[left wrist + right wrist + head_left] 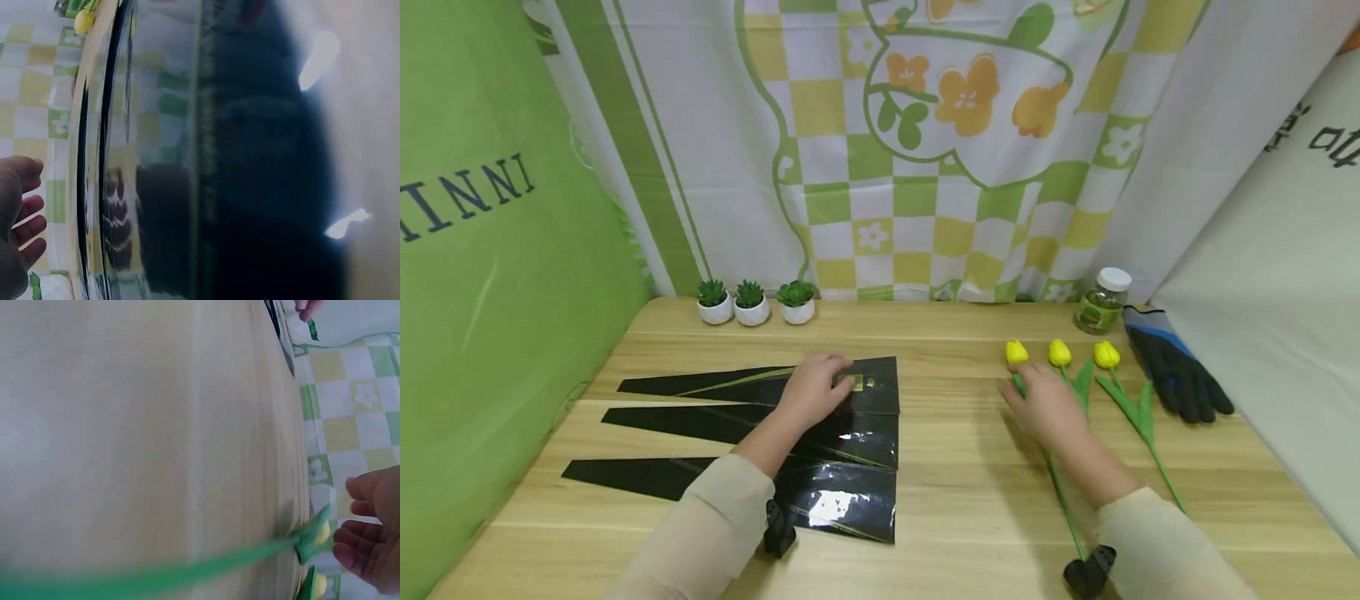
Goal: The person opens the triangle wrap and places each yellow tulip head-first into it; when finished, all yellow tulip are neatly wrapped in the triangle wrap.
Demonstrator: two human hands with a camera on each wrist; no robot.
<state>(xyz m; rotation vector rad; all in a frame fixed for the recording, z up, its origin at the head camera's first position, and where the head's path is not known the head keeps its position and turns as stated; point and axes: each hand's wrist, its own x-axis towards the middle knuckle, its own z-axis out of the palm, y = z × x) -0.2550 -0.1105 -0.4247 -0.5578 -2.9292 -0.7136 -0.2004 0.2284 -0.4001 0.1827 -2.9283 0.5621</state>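
Observation:
Three glossy black tapered flower sleeves lie spread on the table's left side: a far one, a middle one and a near one. Over the far sleeve is my left hand, its fingers loosely bent with nothing between them in the left wrist view. On the right lie three yellow artificial tulips with green stems: a left one, a middle one and a right one. My right hand hovers over the left tulip's stem, hiding part of it, its fingers relaxed and holding nothing.
Several small things line the back: three potted succulents at left and a white-lidded jar at right. A black and blue work glove lies right of the tulips. Patterned curtain hangs behind the wooden table.

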